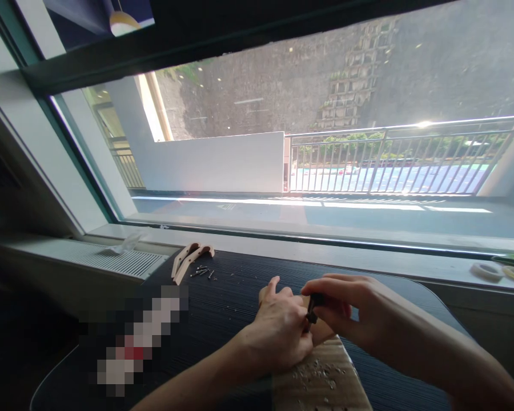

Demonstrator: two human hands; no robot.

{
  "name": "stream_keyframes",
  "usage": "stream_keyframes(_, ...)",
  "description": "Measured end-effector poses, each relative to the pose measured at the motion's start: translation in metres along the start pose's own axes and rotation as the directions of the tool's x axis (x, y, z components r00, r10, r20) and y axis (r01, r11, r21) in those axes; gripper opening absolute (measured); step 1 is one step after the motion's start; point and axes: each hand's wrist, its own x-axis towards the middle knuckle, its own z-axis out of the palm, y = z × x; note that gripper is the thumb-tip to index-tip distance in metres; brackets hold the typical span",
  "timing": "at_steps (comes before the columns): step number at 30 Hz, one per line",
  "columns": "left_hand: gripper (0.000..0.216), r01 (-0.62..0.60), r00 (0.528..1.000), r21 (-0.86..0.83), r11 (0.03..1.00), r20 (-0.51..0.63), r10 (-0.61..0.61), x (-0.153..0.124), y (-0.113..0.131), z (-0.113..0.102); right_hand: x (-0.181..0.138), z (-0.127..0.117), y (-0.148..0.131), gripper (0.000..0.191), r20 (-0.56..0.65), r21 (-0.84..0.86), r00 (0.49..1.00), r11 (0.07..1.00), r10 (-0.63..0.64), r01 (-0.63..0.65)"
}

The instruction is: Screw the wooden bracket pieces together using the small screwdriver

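My left hand presses down around a light wooden piece, one finger raised and the others curled over it. Most of that piece is hidden beneath the hand. My right hand pinches a small dark tool, held roughly upright against the wood beside my left fingers. Its exact kind and lower tip are hard to make out. Under both hands and toward me lies a tan, grained board, strewn with small shiny bits.
Two curved wooden pieces with holes lie at the table's far left, with several screws beside them. The dark table meets a windowsill. Tape rolls rest at the right. A blurred patch covers part of the left.
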Motion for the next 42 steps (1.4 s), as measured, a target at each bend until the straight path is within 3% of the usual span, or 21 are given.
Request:
stream_keyframes(10, 0.019, 0.012, 0.997, -0.014, 1.000, -0.080, -0.013, 0.000, -0.001, 0.008, 0.005, 0.000, 0.006, 0.019, 0.068, 0.046, 0.997, 0.998, 0.046, -0.050)
stream_keyframes(17, 0.015, 0.006, 1.000, 0.054, 0.999, 0.008, -0.006, 0.000, -0.001, 0.002, 0.006, 0.001, 0.012, 0.019, -0.001, -0.067, 0.995, 0.993, 0.095, -0.095)
stream_keyframes(24, 0.018, 0.001, 1.000, 0.016, 1.000, 0.003, -0.001, 0.000, 0.000, 0.000, 0.004, 0.007, 0.008, 0.025, -0.113, -0.140, 0.993, 0.990, 0.014, -0.030)
stream_keyframes(31, 0.017, 0.015, 0.999, 0.000, 1.000, -0.033, -0.015, 0.000, 0.000, 0.002, 0.004, 0.006, 0.004, 0.023, -0.031, -0.098, 1.000, 0.995, 0.002, -0.005)
stream_keyframes(42, 0.016, 0.000, 1.000, 0.041, 0.999, -0.003, 0.000, -0.002, -0.001, 0.002, 0.008, 0.003, 0.008, 0.018, -0.056, -0.115, 0.997, 0.992, 0.044, -0.051)
